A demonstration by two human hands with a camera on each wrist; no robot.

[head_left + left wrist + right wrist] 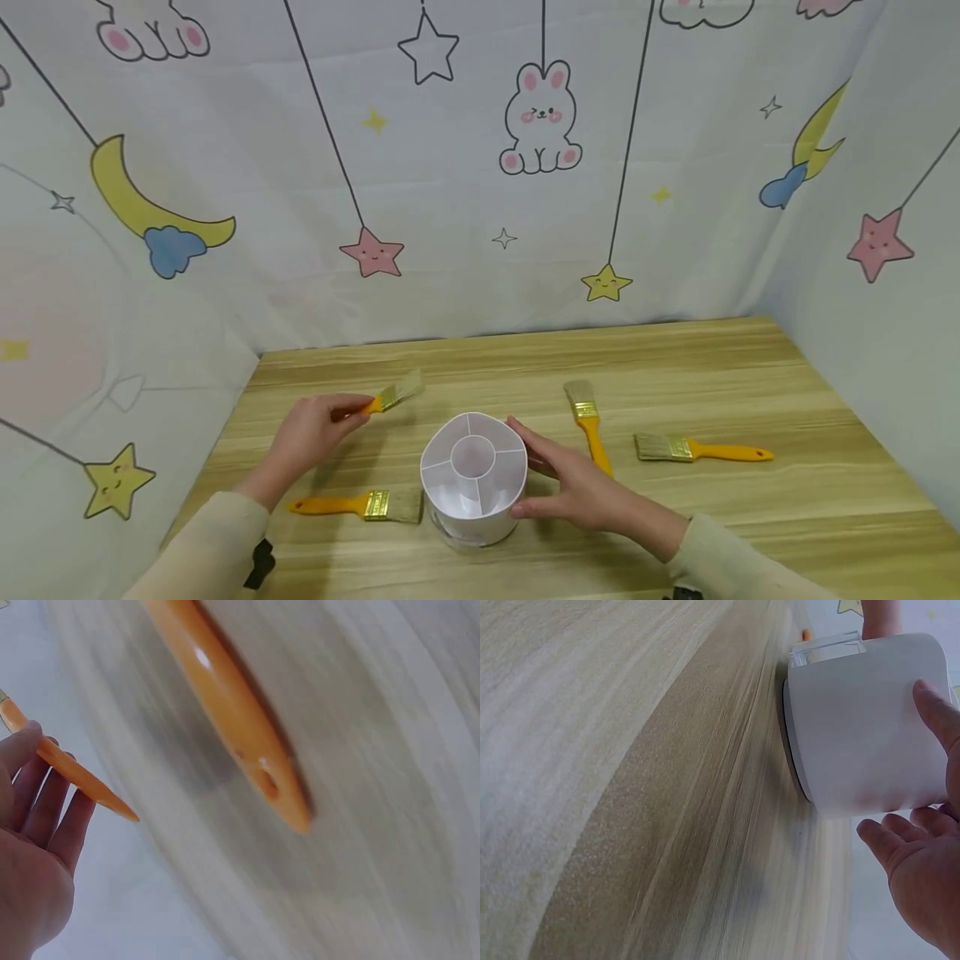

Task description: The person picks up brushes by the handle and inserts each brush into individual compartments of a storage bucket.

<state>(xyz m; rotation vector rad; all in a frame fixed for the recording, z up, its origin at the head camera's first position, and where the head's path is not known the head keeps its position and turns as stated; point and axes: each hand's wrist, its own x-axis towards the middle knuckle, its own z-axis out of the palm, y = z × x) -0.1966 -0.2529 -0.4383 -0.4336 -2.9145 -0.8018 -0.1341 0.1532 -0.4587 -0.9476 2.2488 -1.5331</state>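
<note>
Above the left part of the table, my left hand [315,429] pinches the orange handle of a flat paintbrush [388,397] between thumb and fingers. Its pale bristles point right, towards the back. In the left wrist view, the held handle [79,776] slants across the fingers. My right hand [581,492] grips the right side of a white round pen holder [480,529], thumb at the front and index finger further back. The pen holder stands upright, with a round middle compartment and several around it, none holding a brush. The right wrist view shows the thumb against its smooth wall [862,735].
Another paintbrush [352,505] lies left of the pen holder, bristles close to its base. To the right lie two more, one paintbrush [588,421] pointing away and one paintbrush [701,450] lying sideways. A patterned white cloth [465,300] rises behind the wooden table [675,367].
</note>
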